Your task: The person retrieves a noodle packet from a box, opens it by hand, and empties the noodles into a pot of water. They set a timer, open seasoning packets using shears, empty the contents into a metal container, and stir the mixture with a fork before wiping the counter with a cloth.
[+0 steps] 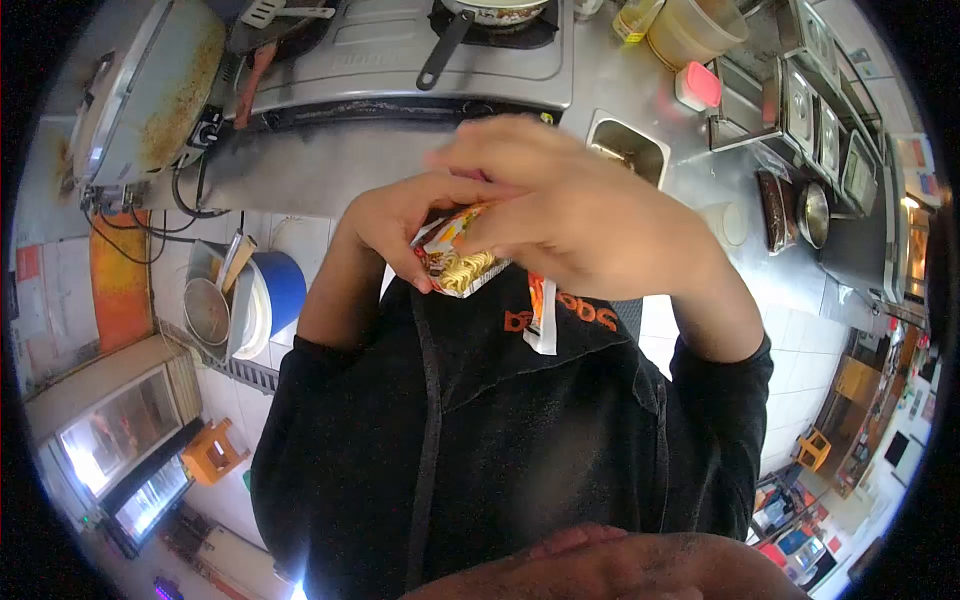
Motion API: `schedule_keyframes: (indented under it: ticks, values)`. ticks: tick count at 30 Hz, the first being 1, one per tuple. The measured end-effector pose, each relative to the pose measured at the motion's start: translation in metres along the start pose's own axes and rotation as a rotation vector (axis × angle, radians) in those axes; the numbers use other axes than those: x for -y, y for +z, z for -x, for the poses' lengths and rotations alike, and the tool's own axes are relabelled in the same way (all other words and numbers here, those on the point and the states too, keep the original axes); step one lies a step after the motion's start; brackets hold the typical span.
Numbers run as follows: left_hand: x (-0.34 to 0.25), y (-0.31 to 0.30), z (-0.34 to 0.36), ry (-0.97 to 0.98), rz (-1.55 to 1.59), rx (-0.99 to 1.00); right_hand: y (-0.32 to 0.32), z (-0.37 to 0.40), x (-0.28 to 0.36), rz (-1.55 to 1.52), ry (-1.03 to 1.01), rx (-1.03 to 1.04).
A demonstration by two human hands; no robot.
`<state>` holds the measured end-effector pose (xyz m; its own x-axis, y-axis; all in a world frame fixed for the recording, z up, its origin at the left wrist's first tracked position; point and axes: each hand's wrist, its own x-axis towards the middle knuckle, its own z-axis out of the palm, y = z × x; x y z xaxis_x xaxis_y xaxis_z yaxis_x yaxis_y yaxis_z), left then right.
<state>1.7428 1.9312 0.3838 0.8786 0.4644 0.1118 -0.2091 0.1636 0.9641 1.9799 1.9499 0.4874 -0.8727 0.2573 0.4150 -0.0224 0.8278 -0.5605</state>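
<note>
Noodle packet: the torn packet (432, 240) is held in the air before the chest, between both hands, with noodles (468, 272) showing at its opening.
Left hand: the left hand (388, 225) grasps one side of the packet, fingers curled around it, probably to steady it and keep the noodles from spilling.
Right hand: the right hand (585, 215) is blurred and arches over the packet, its fingers closed on the other side, seemingly to hold the wrapper apart.
Wrapper strip: a pale strip (541, 320) hangs under the right hand; whether it is pinched or attached cannot be told.
Stove: the stove (370, 65) lies ahead; a pan (490, 12) sits on its burner, its dark handle (445, 52) turned toward the person, likely for easy reach, though also where a sleeve could catch.
Desk: right of the stove, the steel desk (615, 75) carries a pink-lidded tub (698, 86) and a metal bowl (813, 215).
Sink: the right forearm and hand pass close to the small sink (650, 160), partly hiding it.
Left side: a blue bucket (285, 285) stands low, clear of the arms.
</note>
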Motion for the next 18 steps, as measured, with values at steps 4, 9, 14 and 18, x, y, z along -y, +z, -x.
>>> schedule_keyframes:
  ticks: [4, 9, 14, 18]
  values:
    - [0.026, -0.030, 0.036, -0.035, 0.133, -0.012, 0.020, -0.050, -0.013, 0.041, 0.193, 0.341]
    - [0.051, -0.077, 0.064, -0.150, 0.024, 0.148, 0.056, -0.084, -0.047, 0.195, 0.267, 0.450]
    - [0.063, -0.103, 0.087, -0.223, 0.132, 0.111, 0.086, -0.096, -0.076, 0.195, 0.234, 0.362]
    - [0.055, -0.114, 0.091, -0.290, 0.249, 0.097, 0.098, -0.101, -0.087, 0.117, 0.225, 0.278]
